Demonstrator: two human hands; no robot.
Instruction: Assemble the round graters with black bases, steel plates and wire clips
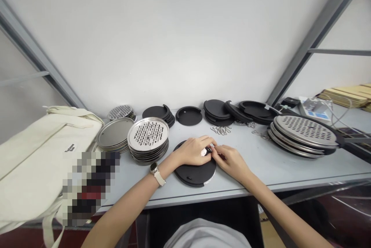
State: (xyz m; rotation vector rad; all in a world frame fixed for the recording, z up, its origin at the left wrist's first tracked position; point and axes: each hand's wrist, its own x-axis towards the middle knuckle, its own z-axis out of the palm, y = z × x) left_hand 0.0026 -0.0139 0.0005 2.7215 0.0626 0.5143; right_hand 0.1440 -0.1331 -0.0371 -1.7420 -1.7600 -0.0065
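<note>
A black round plate (189, 174) with a notched, silver-edged rim lies flat near the table's front edge. My left hand (194, 151), with a watch at the wrist, rests across its top, fingers curled toward the far right rim. At that rim my right hand (232, 161) pinches, its fingertips meeting those of my left. A small dark part with a pale spot shows between the fingers; what they hold is mostly hidden. Behind the plate lies a loose pile of bent wire clips (220, 130).
Metal grater discs (148, 135) and plain metal discs (114, 134) stand stacked at left, beside a cream bag (37, 155). Black round covers (189, 116) line the wall. A perforated disc with a black handle (307, 130) tops the right stack. Metal posts (313, 43) flank the table.
</note>
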